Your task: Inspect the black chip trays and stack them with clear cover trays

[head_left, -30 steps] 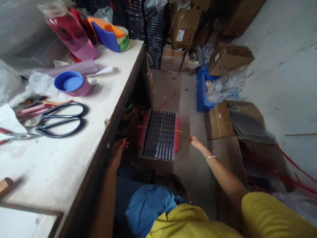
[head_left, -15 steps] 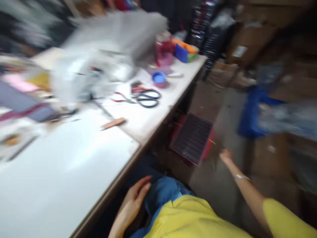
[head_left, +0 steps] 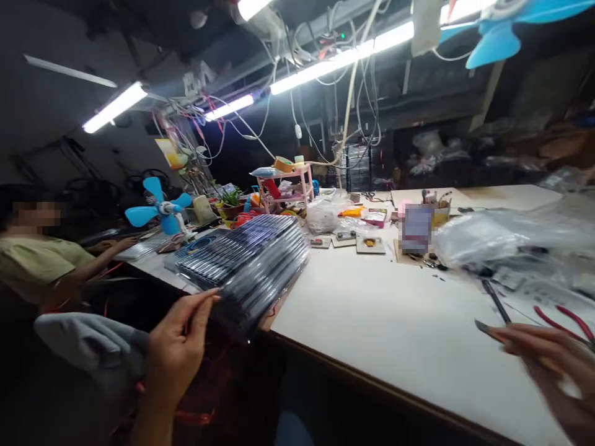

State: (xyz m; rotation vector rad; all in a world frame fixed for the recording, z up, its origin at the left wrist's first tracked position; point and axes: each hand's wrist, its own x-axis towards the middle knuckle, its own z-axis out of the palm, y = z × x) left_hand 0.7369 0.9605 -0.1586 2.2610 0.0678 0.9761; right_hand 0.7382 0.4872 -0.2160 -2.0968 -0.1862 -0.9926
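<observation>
Left hand pinching near corner of tray stack at table edge; stack's long axis runs away up-right. I see right hand far right, closed on knife.

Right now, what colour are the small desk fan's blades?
Light blue; the desk fan shows best in the head view.

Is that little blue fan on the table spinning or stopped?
Stopped, it seems: the blue fan's blades show sharp and separate, with no blur.
</observation>
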